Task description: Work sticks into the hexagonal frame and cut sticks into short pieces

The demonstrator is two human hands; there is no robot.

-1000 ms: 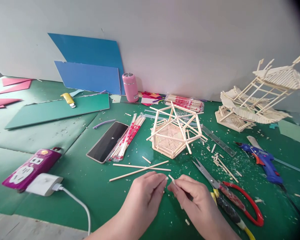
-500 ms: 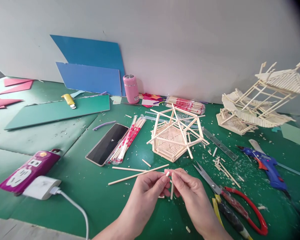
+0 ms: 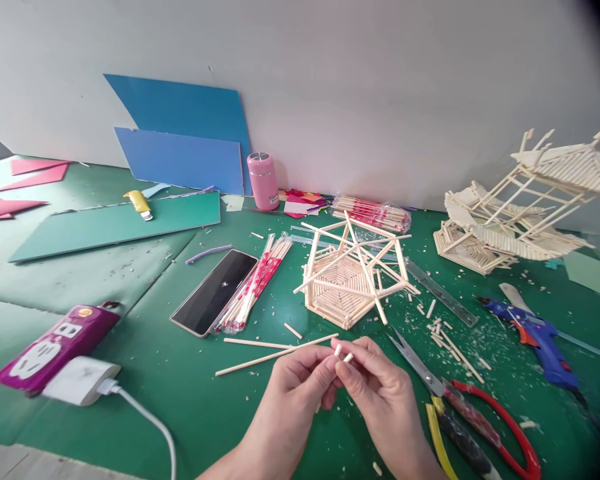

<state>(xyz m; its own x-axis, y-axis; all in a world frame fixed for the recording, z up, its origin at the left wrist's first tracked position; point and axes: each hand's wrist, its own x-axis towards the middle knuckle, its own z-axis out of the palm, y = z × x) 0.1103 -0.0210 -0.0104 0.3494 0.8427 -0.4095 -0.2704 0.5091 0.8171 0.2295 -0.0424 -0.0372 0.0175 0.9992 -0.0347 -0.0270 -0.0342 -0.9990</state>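
Note:
My left hand [image 3: 303,383] pinches a short wooden stick [image 3: 338,350], its pale end poking up between thumb and finger. Against it, my right hand [image 3: 380,380] is closed on a second wooden stick [image 3: 349,357], of which just the tip shows. The fingertips of both hands meet, and the lower parts of the sticks are mostly hidden. Just beyond stands an open stick frame [image 3: 353,287] with a woven-looking polygon base. Two long loose sticks [image 3: 260,363] lie left of my hands. Large scissors [image 3: 443,390] with red and black handles rest open on the right.
A blue glue gun [image 3: 540,333] and a stick pavilion model [image 3: 520,207] are at right. Left lie a phone [image 3: 215,290], packed sticks [image 3: 260,287], a purple power strip [image 3: 60,347] and a yellow cutter [image 3: 139,203]. A pink flask [image 3: 263,183] stands behind; stick offcuts [image 3: 443,337] litter the table.
My hands have drawn closer together. The stick in my right hand, which hung downward, is now turned so its end points up beside the left one.

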